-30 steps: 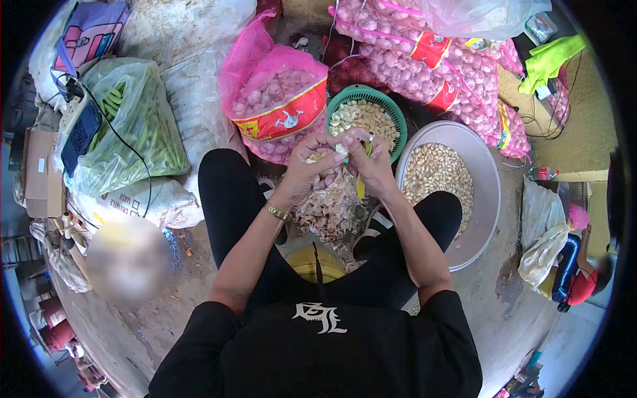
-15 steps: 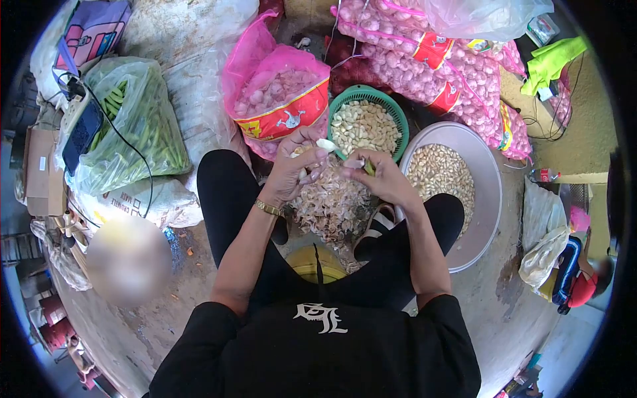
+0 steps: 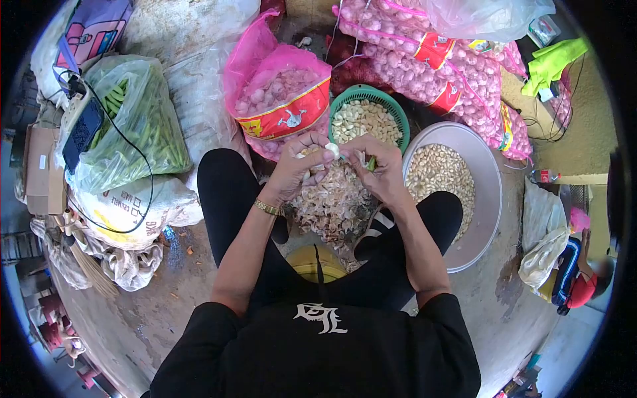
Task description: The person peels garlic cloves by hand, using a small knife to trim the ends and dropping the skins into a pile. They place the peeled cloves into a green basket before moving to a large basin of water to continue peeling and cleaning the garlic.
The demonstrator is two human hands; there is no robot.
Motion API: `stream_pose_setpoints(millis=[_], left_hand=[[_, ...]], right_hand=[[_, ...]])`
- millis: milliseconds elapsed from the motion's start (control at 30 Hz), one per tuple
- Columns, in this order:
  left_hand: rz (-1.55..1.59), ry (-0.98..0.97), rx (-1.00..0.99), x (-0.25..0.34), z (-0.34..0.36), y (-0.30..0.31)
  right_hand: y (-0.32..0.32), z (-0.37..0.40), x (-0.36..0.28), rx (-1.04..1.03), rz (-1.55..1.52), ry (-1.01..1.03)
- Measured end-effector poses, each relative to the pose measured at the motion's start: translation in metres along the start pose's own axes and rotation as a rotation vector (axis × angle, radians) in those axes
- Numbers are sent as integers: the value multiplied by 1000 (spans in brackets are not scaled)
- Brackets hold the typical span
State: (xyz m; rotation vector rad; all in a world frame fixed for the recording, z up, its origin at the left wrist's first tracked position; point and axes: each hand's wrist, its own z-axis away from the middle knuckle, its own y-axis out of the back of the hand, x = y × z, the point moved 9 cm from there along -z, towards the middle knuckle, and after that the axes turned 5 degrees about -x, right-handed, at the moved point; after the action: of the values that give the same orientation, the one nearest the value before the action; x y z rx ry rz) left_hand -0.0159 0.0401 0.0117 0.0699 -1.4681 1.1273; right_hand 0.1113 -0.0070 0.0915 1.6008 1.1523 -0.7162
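Observation:
A pale garlic clove (image 3: pixel 333 150) is pinched between the thumb and fingers of my left hand (image 3: pixel 302 166), with more cloves tucked in its palm. My right hand (image 3: pixel 375 167) meets it from the other side, fingertips at the clove. Held in the right hand is a small tool with a green handle (image 3: pixel 371 163); its working end is hidden. Below both hands lies a heap of dry garlic skins (image 3: pixel 332 205). Just beyond them, peeled cloves fill a green plastic basket (image 3: pixel 403 126).
A wide pale basin (image 3: pixel 488 199) holding many cloves stands at right. An opened pink mesh sack of garlic (image 3: pixel 249 63) is ahead, full sacks (image 3: pixel 464 79) behind. To the left, a clear bag of green pods (image 3: pixel 156 132) rests on a white sack (image 3: pixel 126 205). A yellow container (image 3: pixel 308 262) sits between my legs.
My hands have come together, and the clove in my left hand now meets my right fingertips. A blurred round shape at the lower left is gone, uncovering a broom and plastic bag.

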Motion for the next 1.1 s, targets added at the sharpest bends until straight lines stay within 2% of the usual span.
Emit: stream_pose_setpoints(millis=[67,133,200,333,400,433,500,667,733,867,933,1067,1100], left_hand=[[-48,9,10,0,-1,2],[-258,-29,-25,5,-3,2],[-242,-36,-36,0,-5,0],[-221,-10,-44,-1,-6,-8],[-237,-17,-39,-2,-10,-9],[-254,-27,-30,-2,-11,-9],[-269,-45,-36,1,-11,-13],[-433,-116,-1,0,-12,-12],[-685,-341,10,11,-10,-16],[-730,-377,-1,10,-11,-16],[-506,-188,-22,0,-12,-14],[-327,-124,-20,0,-16,-12],[-202,-88,16,-4,-20,-10]], right_hand=[[0,-1,0,11,53,-74],[-2,-1,6,22,107,-149],[10,3,25,246,-141,-210],[33,13,49,384,-174,-302],[24,13,40,207,-259,-295],[25,14,37,208,-258,-297],[14,8,16,59,-60,-150],[10,13,26,106,-41,-173],[10,14,32,136,1,-182],[10,11,41,151,0,-239],[13,15,59,135,93,-299],[27,31,79,68,46,-453],[27,35,79,-37,120,-494]])
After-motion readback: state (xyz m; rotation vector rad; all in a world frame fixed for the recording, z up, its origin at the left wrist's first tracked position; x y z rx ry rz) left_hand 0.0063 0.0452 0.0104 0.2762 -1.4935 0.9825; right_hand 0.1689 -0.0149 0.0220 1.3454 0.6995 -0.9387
